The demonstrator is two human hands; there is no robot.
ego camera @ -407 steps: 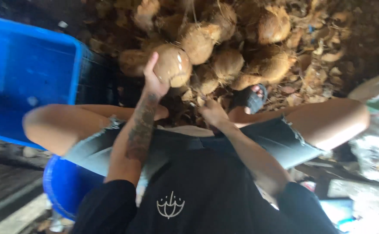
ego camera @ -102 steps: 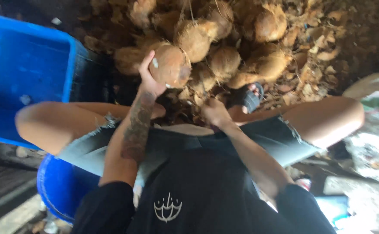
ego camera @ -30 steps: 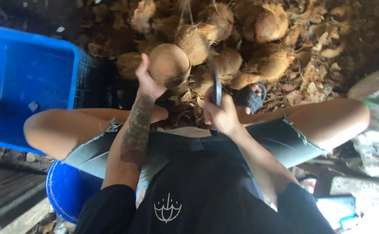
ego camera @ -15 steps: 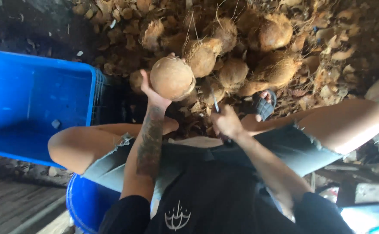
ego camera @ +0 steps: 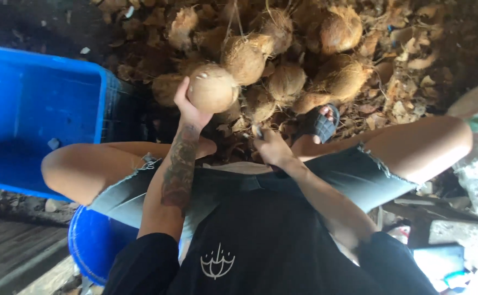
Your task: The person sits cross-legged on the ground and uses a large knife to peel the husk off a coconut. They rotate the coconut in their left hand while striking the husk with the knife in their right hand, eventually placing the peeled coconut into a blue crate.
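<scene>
A round, husked coconut (ego camera: pixel 212 88) is being held up in front of a heap of fibrous brown coconuts (ego camera: pixel 282 60), above the person's knees. The left hand (ego camera: pixel 189 106) is gripping it from below and behind, fingers curled around its left side. The right hand (ego camera: pixel 270 147) is sitting lower, well apart from the coconut, closed around a small dark tool (ego camera: pixel 257 131) whose shape is too hidden to tell. Beyond that hand, a foot in a dark sandal (ego camera: pixel 318 123) is resting among loose husk scraps. A large blue crate (ego camera: pixel 37 109) is standing to the left, and a blue bucket (ego camera: pixel 94 246) is showing under the person's left leg.
</scene>
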